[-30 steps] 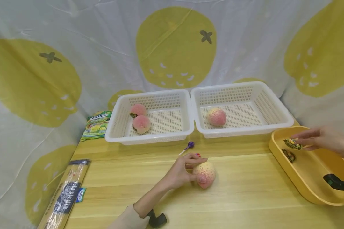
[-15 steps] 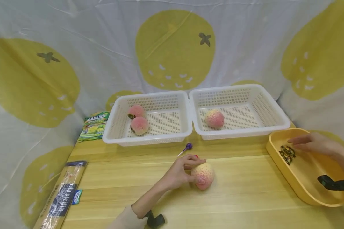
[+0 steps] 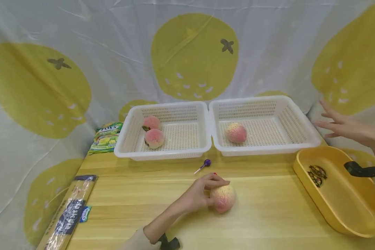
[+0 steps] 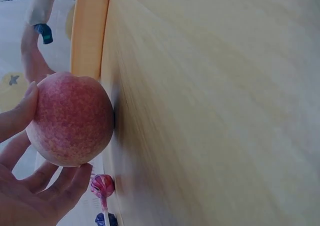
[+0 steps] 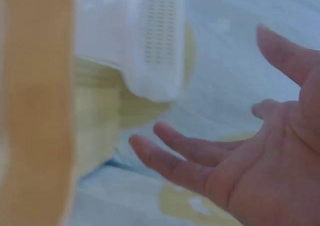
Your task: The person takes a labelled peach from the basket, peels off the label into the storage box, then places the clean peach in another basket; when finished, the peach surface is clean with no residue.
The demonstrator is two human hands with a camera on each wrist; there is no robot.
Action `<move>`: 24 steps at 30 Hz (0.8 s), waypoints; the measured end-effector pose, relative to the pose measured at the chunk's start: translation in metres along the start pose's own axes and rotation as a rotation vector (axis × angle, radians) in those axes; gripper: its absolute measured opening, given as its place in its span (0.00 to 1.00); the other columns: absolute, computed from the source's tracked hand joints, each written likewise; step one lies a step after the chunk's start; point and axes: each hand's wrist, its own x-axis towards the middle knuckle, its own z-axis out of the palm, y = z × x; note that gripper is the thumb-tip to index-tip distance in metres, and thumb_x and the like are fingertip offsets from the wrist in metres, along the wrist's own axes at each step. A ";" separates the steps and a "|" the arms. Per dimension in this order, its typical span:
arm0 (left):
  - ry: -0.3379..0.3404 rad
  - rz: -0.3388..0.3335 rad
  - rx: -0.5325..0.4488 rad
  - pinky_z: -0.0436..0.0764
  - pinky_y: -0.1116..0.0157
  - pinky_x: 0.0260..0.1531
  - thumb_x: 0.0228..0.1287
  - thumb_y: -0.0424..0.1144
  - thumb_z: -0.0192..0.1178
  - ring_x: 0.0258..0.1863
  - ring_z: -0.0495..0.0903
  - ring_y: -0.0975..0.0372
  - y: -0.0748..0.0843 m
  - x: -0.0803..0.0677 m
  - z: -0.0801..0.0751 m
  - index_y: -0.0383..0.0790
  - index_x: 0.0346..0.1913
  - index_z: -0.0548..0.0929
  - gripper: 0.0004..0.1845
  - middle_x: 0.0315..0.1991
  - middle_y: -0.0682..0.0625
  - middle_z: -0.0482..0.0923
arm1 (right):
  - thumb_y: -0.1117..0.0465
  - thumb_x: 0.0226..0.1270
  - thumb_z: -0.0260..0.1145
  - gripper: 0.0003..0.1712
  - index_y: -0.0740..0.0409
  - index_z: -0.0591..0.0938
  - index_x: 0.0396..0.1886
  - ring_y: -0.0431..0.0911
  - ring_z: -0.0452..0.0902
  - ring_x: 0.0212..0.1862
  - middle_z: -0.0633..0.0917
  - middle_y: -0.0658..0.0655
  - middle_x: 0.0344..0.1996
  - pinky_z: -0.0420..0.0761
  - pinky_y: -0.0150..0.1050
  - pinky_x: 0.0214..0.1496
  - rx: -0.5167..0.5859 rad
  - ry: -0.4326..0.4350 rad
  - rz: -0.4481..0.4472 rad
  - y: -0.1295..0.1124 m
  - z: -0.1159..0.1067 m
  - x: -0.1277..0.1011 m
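Observation:
My left hand (image 3: 197, 196) holds a yellow-and-pink peach (image 3: 223, 199) on the wooden table. In the left wrist view, the thumb lies on one side of this peach (image 4: 72, 118) and the fingertips on another. Just beyond the hand lies a red-wrapped lollipop (image 4: 102, 185), mostly hidden in the head view. My right hand (image 3: 347, 126) is raised over the far end of a yellow-orange tray (image 3: 347, 208), fingers spread and holding nothing. Two small dark-patterned wrapped pieces (image 3: 317, 173) lie inside that tray near its left wall.
Two white baskets (image 3: 162, 152) stand side by side at the back; the left one has two pink peaches (image 3: 154, 138), the right one a single peach (image 3: 236, 133). A purple lollipop (image 3: 207, 162) lies before them. Leftward are a green snack bag (image 3: 104, 139), a spaghetti pack (image 3: 69, 211) and a small packet (image 3: 85, 214).
My right hand has let go of a wrapped piece in the tray beside the other one, then risen up and away. The left hand stays on the peach.

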 end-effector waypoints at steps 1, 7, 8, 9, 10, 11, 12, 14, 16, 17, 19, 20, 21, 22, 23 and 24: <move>-0.006 0.005 0.011 0.79 0.63 0.62 0.59 0.27 0.73 0.66 0.74 0.55 0.000 0.000 0.001 0.50 0.67 0.82 0.32 0.63 0.54 0.77 | 0.47 0.87 0.45 0.49 0.21 0.13 0.72 0.85 0.57 0.69 0.32 0.84 0.77 0.75 0.74 0.57 0.034 -0.029 -0.006 0.000 0.002 0.007; -0.036 0.057 0.104 0.80 0.73 0.52 0.60 0.29 0.73 0.65 0.76 0.57 0.005 0.002 0.001 0.47 0.69 0.81 0.32 0.65 0.51 0.78 | 0.47 0.89 0.38 0.45 0.32 0.11 0.74 0.55 0.58 0.80 0.22 0.70 0.80 0.81 0.41 0.59 0.259 -0.271 -0.007 0.017 0.010 0.041; -0.045 0.078 0.112 0.81 0.73 0.52 0.61 0.29 0.73 0.65 0.77 0.57 0.008 0.004 -0.001 0.46 0.69 0.80 0.32 0.66 0.49 0.78 | 0.48 0.89 0.36 0.44 0.33 0.10 0.74 0.47 0.64 0.77 0.19 0.69 0.79 0.80 0.36 0.58 0.311 -0.307 -0.010 0.022 0.010 0.044; -0.055 0.093 0.109 0.82 0.73 0.51 0.61 0.29 0.72 0.64 0.78 0.56 0.011 0.008 -0.004 0.45 0.69 0.80 0.32 0.67 0.49 0.78 | 0.49 0.89 0.35 0.43 0.32 0.10 0.74 0.38 0.70 0.72 0.20 0.69 0.79 0.80 0.31 0.57 0.359 -0.333 -0.011 0.026 0.010 0.046; -0.069 0.109 0.088 0.83 0.72 0.52 0.62 0.27 0.71 0.64 0.78 0.56 0.017 0.011 -0.008 0.44 0.70 0.79 0.32 0.68 0.47 0.77 | 0.51 0.89 0.34 0.43 0.32 0.10 0.73 0.33 0.75 0.66 0.20 0.70 0.78 0.81 0.31 0.57 0.405 -0.354 -0.025 0.031 0.010 0.048; -0.073 0.129 0.069 0.83 0.71 0.53 0.62 0.27 0.71 0.65 0.77 0.55 0.024 0.017 -0.013 0.43 0.70 0.79 0.32 0.68 0.46 0.77 | 0.52 0.89 0.33 0.42 0.31 0.10 0.73 0.27 0.76 0.61 0.18 0.70 0.78 0.81 0.31 0.57 0.445 -0.366 -0.036 0.035 0.010 0.049; -0.078 0.144 0.042 0.85 0.69 0.51 0.63 0.27 0.71 0.63 0.80 0.55 0.031 0.023 -0.019 0.43 0.70 0.78 0.32 0.69 0.45 0.75 | 0.53 0.89 0.32 0.41 0.31 0.11 0.73 0.27 0.77 0.60 0.17 0.68 0.78 0.81 0.31 0.57 0.486 -0.373 -0.050 0.039 0.010 0.050; -0.060 0.192 0.018 0.86 0.66 0.51 0.63 0.29 0.71 0.63 0.79 0.55 0.049 0.041 -0.033 0.41 0.71 0.77 0.32 0.71 0.44 0.74 | 0.55 0.89 0.32 0.41 0.29 0.12 0.74 0.28 0.78 0.61 0.16 0.62 0.79 0.81 0.32 0.59 0.556 -0.391 -0.077 0.045 0.009 0.050; -0.022 0.241 0.007 0.87 0.64 0.51 0.64 0.30 0.71 0.66 0.77 0.56 0.066 0.064 -0.046 0.40 0.72 0.77 0.32 0.72 0.44 0.73 | 0.56 0.89 0.32 0.40 0.27 0.14 0.75 0.29 0.77 0.62 0.18 0.56 0.81 0.81 0.32 0.60 0.586 -0.387 -0.094 0.049 0.010 0.051; 0.005 0.262 0.013 0.87 0.63 0.52 0.64 0.30 0.71 0.67 0.77 0.56 0.073 0.078 -0.052 0.39 0.71 0.77 0.32 0.72 0.44 0.73 | 0.57 0.89 0.33 0.41 0.27 0.15 0.76 0.29 0.77 0.62 0.20 0.55 0.82 0.81 0.31 0.60 0.591 -0.371 -0.097 0.050 0.010 0.051; 0.060 0.291 0.055 0.85 0.64 0.56 0.65 0.31 0.71 0.71 0.73 0.56 0.083 0.108 -0.060 0.38 0.71 0.76 0.32 0.72 0.44 0.74 | 0.57 0.89 0.34 0.41 0.27 0.17 0.77 0.28 0.77 0.62 0.26 0.55 0.83 0.81 0.31 0.59 0.573 -0.335 -0.094 0.050 0.012 0.051; 0.081 0.295 0.075 0.84 0.64 0.57 0.65 0.32 0.71 0.71 0.73 0.55 0.085 0.122 -0.063 0.39 0.71 0.77 0.31 0.73 0.44 0.74 | 0.57 0.89 0.34 0.41 0.27 0.18 0.77 0.29 0.77 0.61 0.30 0.55 0.83 0.81 0.32 0.58 0.557 -0.318 -0.089 0.050 0.012 0.051; 0.094 0.296 0.099 0.83 0.65 0.59 0.65 0.32 0.71 0.71 0.73 0.55 0.086 0.136 -0.064 0.39 0.71 0.77 0.31 0.72 0.45 0.75 | 0.56 0.89 0.35 0.41 0.28 0.18 0.78 0.29 0.78 0.61 0.34 0.56 0.83 0.81 0.32 0.58 0.542 -0.302 -0.082 0.049 0.012 0.051; 0.108 0.282 0.117 0.82 0.64 0.60 0.65 0.33 0.72 0.70 0.74 0.55 0.085 0.149 -0.065 0.39 0.71 0.77 0.31 0.72 0.45 0.76 | 0.56 0.89 0.35 0.41 0.28 0.19 0.78 0.30 0.79 0.60 0.39 0.57 0.83 0.82 0.33 0.57 0.525 -0.285 -0.075 0.048 0.013 0.051; 0.115 0.269 0.135 0.81 0.65 0.60 0.65 0.34 0.72 0.69 0.75 0.55 0.083 0.161 -0.064 0.40 0.71 0.78 0.31 0.71 0.45 0.77 | 0.56 0.89 0.36 0.41 0.29 0.19 0.78 0.31 0.79 0.60 0.43 0.58 0.81 0.82 0.34 0.57 0.514 -0.275 -0.063 0.047 0.013 0.051; 0.121 0.251 0.151 0.80 0.66 0.60 0.64 0.34 0.73 0.67 0.77 0.54 0.081 0.171 -0.063 0.41 0.70 0.79 0.31 0.70 0.46 0.78 | 0.55 0.89 0.36 0.41 0.29 0.19 0.78 0.31 0.79 0.60 0.45 0.59 0.80 0.82 0.35 0.57 0.501 -0.267 -0.054 0.047 0.013 0.051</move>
